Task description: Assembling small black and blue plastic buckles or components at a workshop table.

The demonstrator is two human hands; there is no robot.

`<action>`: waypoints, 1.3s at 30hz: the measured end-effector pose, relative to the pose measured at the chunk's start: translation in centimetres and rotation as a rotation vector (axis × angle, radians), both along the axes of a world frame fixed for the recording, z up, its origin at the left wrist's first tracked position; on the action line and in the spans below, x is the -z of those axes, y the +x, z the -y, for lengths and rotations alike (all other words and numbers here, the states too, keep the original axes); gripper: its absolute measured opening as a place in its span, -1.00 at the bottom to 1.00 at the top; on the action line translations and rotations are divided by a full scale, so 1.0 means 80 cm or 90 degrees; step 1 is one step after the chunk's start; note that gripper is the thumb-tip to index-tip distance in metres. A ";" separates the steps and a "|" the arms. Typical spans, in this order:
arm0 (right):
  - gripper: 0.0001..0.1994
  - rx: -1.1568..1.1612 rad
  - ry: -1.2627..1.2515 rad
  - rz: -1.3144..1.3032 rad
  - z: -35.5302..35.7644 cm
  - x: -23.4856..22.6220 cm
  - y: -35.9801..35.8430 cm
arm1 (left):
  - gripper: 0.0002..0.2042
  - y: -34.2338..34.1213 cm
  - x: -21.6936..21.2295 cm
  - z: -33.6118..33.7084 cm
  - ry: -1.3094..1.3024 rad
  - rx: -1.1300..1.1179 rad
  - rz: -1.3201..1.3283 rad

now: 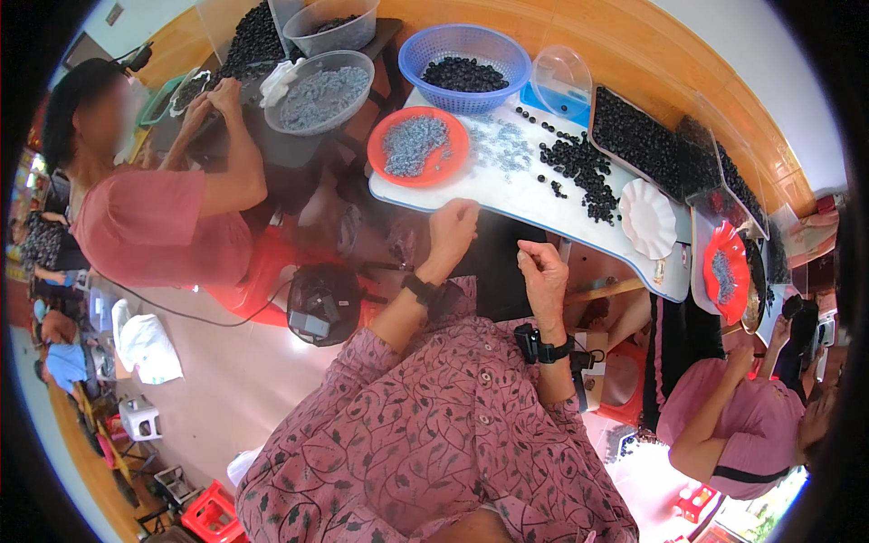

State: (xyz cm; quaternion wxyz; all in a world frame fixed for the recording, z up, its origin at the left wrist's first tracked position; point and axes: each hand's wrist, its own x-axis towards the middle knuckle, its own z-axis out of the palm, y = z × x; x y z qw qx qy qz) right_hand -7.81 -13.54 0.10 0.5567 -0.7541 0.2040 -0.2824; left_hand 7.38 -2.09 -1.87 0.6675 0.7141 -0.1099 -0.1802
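Note:
My left hand (454, 233) is closed, fingers curled in, just off the near edge of the white table (434, 195). To its right my right hand (545, 268) is held up with thumb and fingertips pinched together. Anything in either grip is too small to make out. The hands are apart and touch nothing else visible. Beyond the left hand stands an orange-red plate (462, 136) heaped with small grey-blue pieces (409, 145). More pale pieces (507, 145) lie loose beside it. Round black pieces (584, 172) are spread farther right.
A blue perforated basket (466, 102) of black pieces stands at the back. A clear tub (561, 77), a black-filled tray (634, 136) and a white scalloped plate (647, 217) sit rightward. Co-workers sit at left (172, 217) and right (724, 416). A black bin (321, 303) stands near my left arm.

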 end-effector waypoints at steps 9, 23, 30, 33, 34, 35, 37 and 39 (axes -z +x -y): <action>-0.85 0.009 0.014 -0.044 0.003 -0.004 0.003 | -0.79 0.045 0.013 0.028 0.301 -0.072 0.495; -0.85 -0.003 0.005 -0.059 0.015 0.016 0.030 | -0.66 0.050 0.018 0.035 0.383 -0.056 0.475; -0.84 -0.005 0.003 -0.074 0.020 0.019 0.037 | -0.74 0.053 0.013 0.040 0.388 -0.076 0.493; -0.84 -0.004 -0.003 -0.097 0.023 0.024 0.039 | -0.76 0.053 0.013 0.045 0.411 -0.086 0.511; -0.84 -0.004 -0.003 -0.097 0.023 0.024 0.040 | -0.78 0.053 0.013 0.047 0.422 -0.088 0.521; -0.84 -0.004 -0.007 -0.092 0.023 0.025 0.041 | -0.78 0.053 0.013 0.048 0.423 -0.086 0.520; -0.85 -0.003 -0.011 -0.088 0.023 0.025 0.042 | -0.83 0.054 0.013 0.052 0.463 -0.071 0.485; -0.85 -0.001 -0.010 -0.092 0.023 0.019 0.044 | -0.83 0.053 0.014 0.054 0.480 -0.075 0.488</action>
